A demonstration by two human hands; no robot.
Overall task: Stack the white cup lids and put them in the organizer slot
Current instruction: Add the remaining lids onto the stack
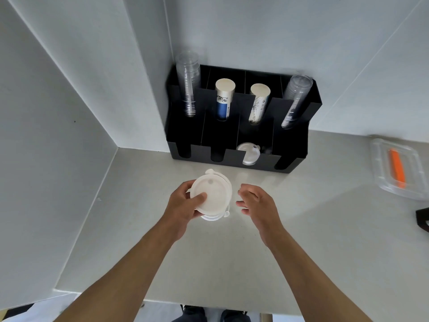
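Note:
My left hand (pixel 183 205) grips a small stack of white cup lids (pixel 214 194) above the counter, thumb pressed on the top lid. More lid rims show under the stack at its lower edge. My right hand (pixel 254 201) hovers just right of the stack with fingers apart, holding nothing. The black organizer (pixel 292 156) stands against the back wall. Its third front slot from the left holds a white lid (pixel 248 153); the other front slots look dark.
The organizer's rear slots hold two stacks of clear cups (pixel 188 82) and two stacks of paper cups (pixel 224 98). A clear plastic tray (pixel 380 168) with an orange item (pixel 398 168) lies at the right. A dark object (pixel 422 217) sits at the right edge. Walls close off the left.

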